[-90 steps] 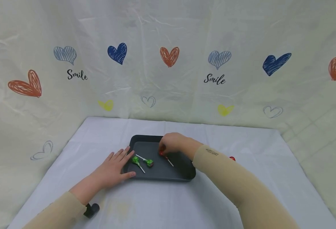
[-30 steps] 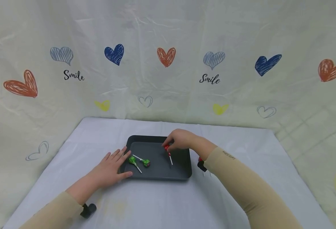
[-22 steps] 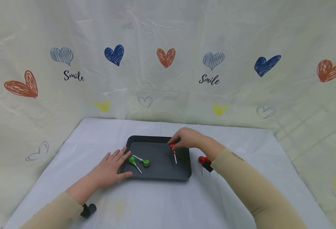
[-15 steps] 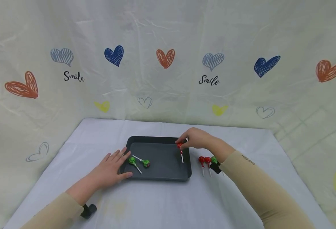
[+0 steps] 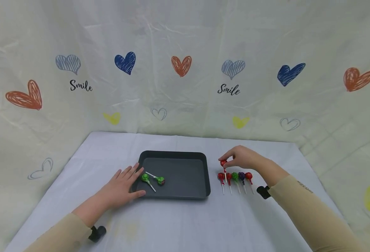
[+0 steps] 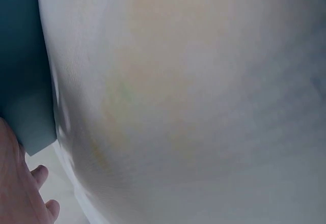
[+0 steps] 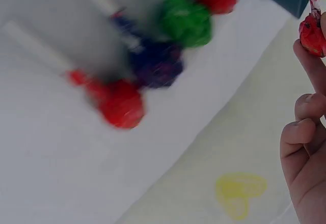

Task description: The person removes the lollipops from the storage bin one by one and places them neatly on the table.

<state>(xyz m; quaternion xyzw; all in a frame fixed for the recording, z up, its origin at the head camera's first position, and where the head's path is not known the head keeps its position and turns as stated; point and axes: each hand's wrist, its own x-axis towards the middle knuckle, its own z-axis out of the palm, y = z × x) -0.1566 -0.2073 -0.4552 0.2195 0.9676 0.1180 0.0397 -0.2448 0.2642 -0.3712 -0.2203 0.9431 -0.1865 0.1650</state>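
My right hand [image 5: 244,157] pinches a red-wrapped lollipop [image 5: 223,163] by its head, stick pointing down, right of the tray. Below it, several lollipops lie side by side on the cloth, among them a green lollipop [image 5: 235,176], a purple lollipop [image 5: 242,176] and a red lollipop [image 5: 249,175] at the right end. The right wrist view shows the held head between thumb and finger. My left hand [image 5: 122,185] rests with spread fingers on the left edge of the dark grey tray [image 5: 185,175]. Two green lollipops [image 5: 145,177] lie inside the tray near that hand.
A white cloth [image 5: 172,224] covers the table. Behind it hangs a pale sheet [image 5: 204,35] printed with hearts and the word Smile. Black wrist cameras show beside the left sleeve [image 5: 62,234] and the right sleeve [image 5: 305,206].
My right hand has lifted the red lollipop from the tray and carried it right, past the tray's edge. The row of lollipops, earlier behind the arm, now shows. My left hand stays put.
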